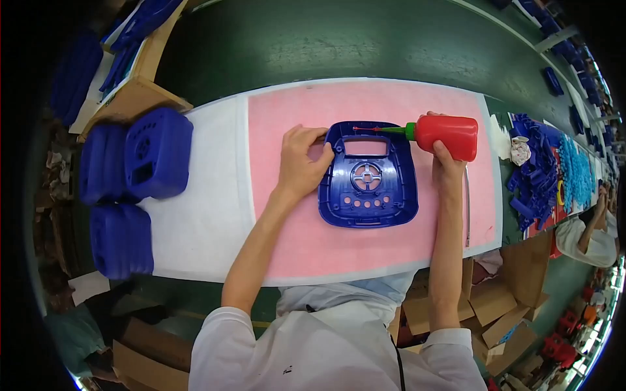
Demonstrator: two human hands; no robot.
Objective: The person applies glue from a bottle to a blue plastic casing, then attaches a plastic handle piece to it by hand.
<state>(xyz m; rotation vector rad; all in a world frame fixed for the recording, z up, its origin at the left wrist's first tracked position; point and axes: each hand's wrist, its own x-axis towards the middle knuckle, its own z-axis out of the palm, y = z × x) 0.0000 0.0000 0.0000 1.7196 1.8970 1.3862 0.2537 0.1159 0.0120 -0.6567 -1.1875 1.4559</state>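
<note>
A blue plastic housing (336,202) lies hollow side up on the pink table cover, with a rectangular window, a round grille and a row of small holes in it. My left hand (302,160) grips its left rim between thumb and fingers. In my right hand (447,166) is a red squeeze bottle (450,135), held tilted over on its side. Its green nozzle (394,130) points left across the housing's upper edge, and the thin tip is near the upper left corner. Whether the tip touches the plastic I cannot tell.
Stacks of blue housings (160,153) stand at the table's left end. A thin metal rod (467,208) lies right of my right forearm. Further right are piles of dark blue parts (538,163) and light blue pieces (575,173). Cardboard boxes (499,300) sit below; another person (590,234) is at far right.
</note>
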